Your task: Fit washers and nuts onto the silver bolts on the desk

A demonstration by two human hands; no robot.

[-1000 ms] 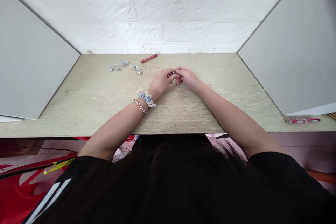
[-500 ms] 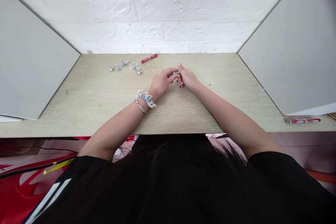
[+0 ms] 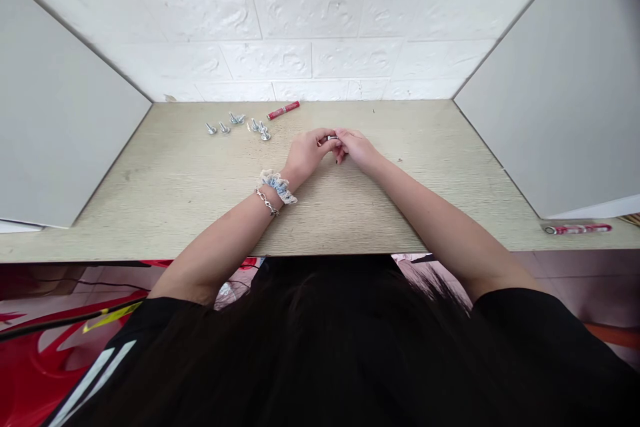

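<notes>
Currently, the left hand (image 3: 307, 153) and right hand (image 3: 358, 151) close nearly shut on a small silver bolt (image 3: 333, 138), its long axis running crosswise, head direction indeterminate.

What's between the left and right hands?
A small silver screw, mostly hidden by the fingers of the left hand and right hand, shows in the head view.

Silver metal fastener (image 3: 331, 138), largely concealed, pinched between left hand (image 3: 307, 153) and right hand (image 3: 359, 150). Only a short, bright section shows, lying roughly level; exact type cannot be determined.
</notes>
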